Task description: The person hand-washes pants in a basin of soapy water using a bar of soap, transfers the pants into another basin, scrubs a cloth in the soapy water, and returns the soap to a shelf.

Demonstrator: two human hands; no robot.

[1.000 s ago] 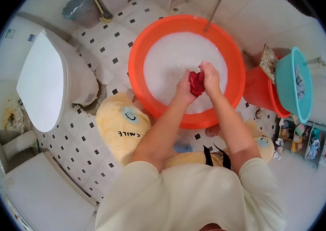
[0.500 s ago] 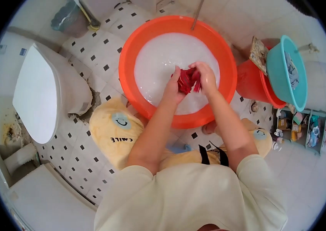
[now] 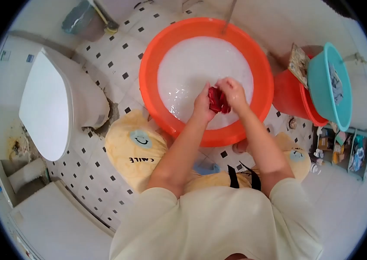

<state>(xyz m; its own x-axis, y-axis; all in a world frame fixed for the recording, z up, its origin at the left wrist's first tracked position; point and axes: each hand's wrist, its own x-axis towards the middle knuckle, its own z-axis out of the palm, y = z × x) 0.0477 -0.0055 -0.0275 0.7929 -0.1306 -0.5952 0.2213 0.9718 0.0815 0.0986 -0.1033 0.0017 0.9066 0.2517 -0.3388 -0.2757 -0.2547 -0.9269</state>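
A wet, bunched-up red cloth (image 3: 218, 101) is held between my two hands, over the whitish, sudsy water in a large orange tub (image 3: 149, 71). My left hand (image 3: 203, 104) is closed on the cloth's left side. From the right, my right hand (image 3: 233, 92) grips it too, fingers curled over its top. Folds of the cloth show between the palms; its exact kind cannot be made out. Both hands are above the near half of the water.
Right of the tub, a turquoise basin (image 3: 347, 91) with cloth inside leans on a red bucket (image 3: 288, 97). A small shelf rack (image 3: 347, 151) holds several items. At left stand a white toilet (image 3: 47, 106) and a grey bin (image 3: 81, 21) on the tiled floor (image 3: 118, 65).
The view has shifted slightly, so everything sits a little further right. My hands have squeezed the red cloth into a tighter bunch, and my right fingers have curled further over it.
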